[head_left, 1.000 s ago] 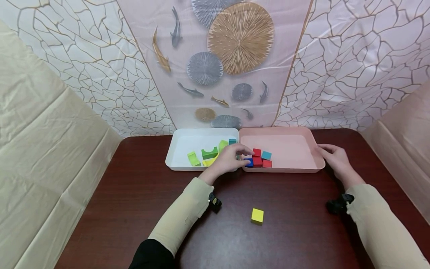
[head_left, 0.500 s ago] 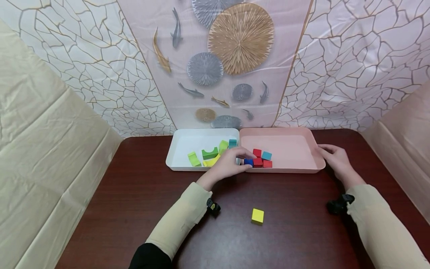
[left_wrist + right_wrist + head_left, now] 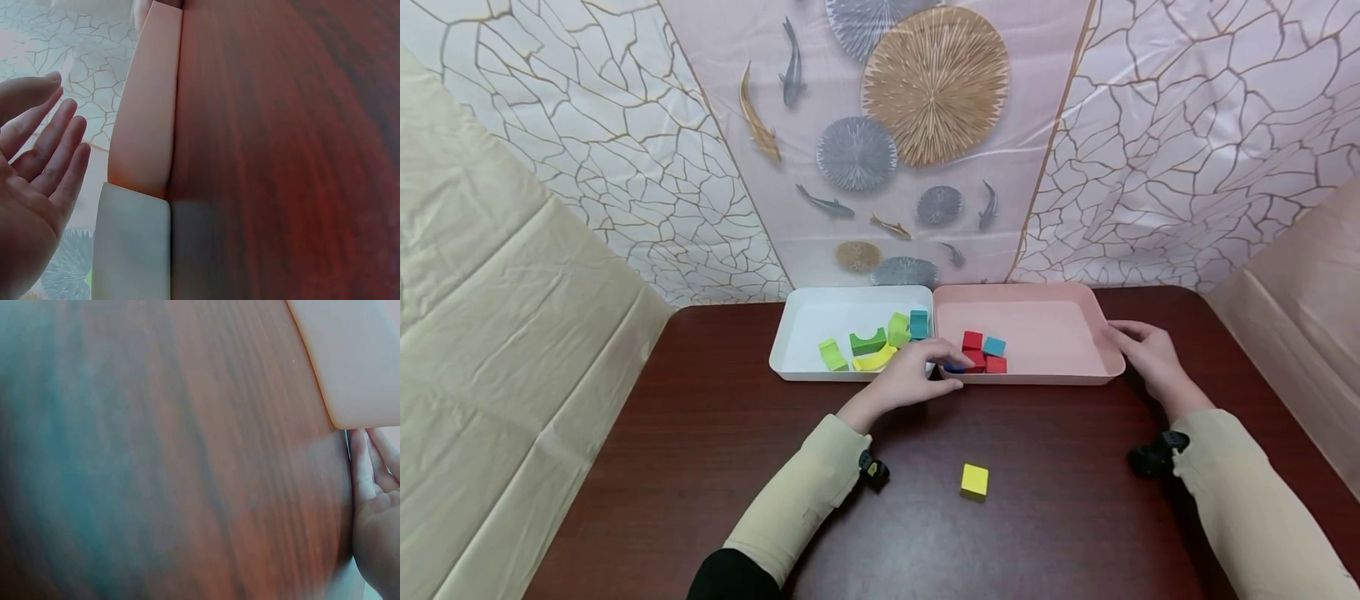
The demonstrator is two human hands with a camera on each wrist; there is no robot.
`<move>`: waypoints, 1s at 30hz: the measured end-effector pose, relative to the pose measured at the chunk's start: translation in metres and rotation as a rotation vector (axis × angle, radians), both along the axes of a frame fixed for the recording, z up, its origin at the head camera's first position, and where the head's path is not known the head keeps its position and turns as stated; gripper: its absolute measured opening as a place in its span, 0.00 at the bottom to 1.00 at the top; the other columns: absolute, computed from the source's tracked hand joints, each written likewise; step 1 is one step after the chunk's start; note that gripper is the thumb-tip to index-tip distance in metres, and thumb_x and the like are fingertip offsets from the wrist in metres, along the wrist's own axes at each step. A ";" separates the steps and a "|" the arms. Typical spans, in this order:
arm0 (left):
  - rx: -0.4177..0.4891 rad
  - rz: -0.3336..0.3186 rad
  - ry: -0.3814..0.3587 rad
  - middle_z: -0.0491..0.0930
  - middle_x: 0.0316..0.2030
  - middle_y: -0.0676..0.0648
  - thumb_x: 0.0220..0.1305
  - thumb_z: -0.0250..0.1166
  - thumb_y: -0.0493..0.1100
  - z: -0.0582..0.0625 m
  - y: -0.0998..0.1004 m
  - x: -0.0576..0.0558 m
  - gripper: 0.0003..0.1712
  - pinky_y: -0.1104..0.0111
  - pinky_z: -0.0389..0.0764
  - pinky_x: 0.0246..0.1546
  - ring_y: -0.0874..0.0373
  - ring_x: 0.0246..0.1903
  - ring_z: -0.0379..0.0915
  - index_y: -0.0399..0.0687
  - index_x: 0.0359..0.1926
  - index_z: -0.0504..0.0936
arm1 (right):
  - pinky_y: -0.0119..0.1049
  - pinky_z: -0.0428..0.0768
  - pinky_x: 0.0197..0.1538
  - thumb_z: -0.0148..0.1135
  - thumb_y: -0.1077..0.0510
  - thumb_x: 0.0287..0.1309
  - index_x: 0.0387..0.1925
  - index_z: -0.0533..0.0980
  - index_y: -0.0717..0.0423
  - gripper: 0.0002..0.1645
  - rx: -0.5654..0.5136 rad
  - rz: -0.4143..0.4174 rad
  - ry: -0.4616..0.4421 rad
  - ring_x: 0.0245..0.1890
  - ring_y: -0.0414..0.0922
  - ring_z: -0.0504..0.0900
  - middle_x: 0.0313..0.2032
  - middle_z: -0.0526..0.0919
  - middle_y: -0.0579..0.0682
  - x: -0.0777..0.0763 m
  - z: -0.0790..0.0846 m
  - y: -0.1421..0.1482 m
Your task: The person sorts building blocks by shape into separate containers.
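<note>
My left hand (image 3: pixel 910 375) hovers over the near left corner of the pink tray (image 3: pixel 1045 333), fingers loosely bent and thumb apart. Nothing sits between its fingers and thumb in the left wrist view. Under those fingers a blue block (image 3: pixel 954 368) shows only in part. Beside it in the tray are a few red blocks (image 3: pixel 974 361) and one teal block (image 3: pixel 994 347). At the tray's right end my right hand (image 3: pixel 1153 362) touches the outer wall. The right wrist view shows that hand's fingers (image 3: pixel 362 465) stretched out along the tray's end.
Left of the pink tray, a white tray (image 3: pixel 805 321) adjoins it. It holds green blocks (image 3: pixel 868 342), a yellow curved block (image 3: pixel 875 359) and teal blocks (image 3: pixel 918 322). A yellow cube (image 3: pixel 974 481) lies on the dark wooden table (image 3: pixel 1060 517) nearer me. A patterned cloth (image 3: pixel 700 167) hangs behind.
My left hand has let go of the blue block beside the red ones and drawn slightly toward me, thumb now outside the tray's near edge. The right hand has stayed put.
</note>
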State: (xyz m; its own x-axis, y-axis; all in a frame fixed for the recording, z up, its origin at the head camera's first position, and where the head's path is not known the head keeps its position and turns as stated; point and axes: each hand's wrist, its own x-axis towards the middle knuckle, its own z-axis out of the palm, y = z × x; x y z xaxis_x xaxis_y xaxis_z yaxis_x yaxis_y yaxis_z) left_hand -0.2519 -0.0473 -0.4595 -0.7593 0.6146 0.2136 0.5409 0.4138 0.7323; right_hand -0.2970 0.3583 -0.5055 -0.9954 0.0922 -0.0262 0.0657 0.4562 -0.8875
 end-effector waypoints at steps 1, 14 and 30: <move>0.002 0.001 0.005 0.89 0.51 0.46 0.67 0.74 0.36 0.000 0.000 0.001 0.16 0.54 0.85 0.53 0.50 0.48 0.82 0.45 0.55 0.89 | 0.13 0.74 0.41 0.57 0.44 0.78 0.70 0.69 0.76 0.40 0.001 -0.001 0.000 0.39 0.14 0.70 0.34 0.70 0.12 0.000 0.000 0.000; 0.061 -0.054 -0.057 0.88 0.52 0.44 0.69 0.73 0.36 -0.011 -0.001 0.012 0.16 0.57 0.85 0.60 0.51 0.52 0.83 0.44 0.56 0.88 | 0.13 0.74 0.42 0.58 0.43 0.78 0.71 0.70 0.75 0.41 0.011 -0.005 -0.004 0.40 0.16 0.69 0.36 0.70 0.13 0.000 0.000 0.000; 0.001 -0.120 -0.095 0.88 0.55 0.49 0.69 0.73 0.37 -0.016 0.003 0.028 0.16 0.70 0.83 0.59 0.62 0.54 0.80 0.46 0.57 0.88 | 0.13 0.74 0.41 0.58 0.39 0.77 0.71 0.70 0.73 0.43 0.030 -0.021 -0.021 0.41 0.17 0.69 0.40 0.71 0.20 0.000 0.001 -0.001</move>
State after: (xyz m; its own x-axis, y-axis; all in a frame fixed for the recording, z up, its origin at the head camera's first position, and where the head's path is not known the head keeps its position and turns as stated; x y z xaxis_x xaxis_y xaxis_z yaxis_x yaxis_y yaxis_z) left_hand -0.2240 -0.0440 -0.4752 -0.6972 0.7022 0.1446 0.5145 0.3496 0.7830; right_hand -0.2966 0.3578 -0.5048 -0.9924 0.1146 -0.0441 0.0943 0.4812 -0.8715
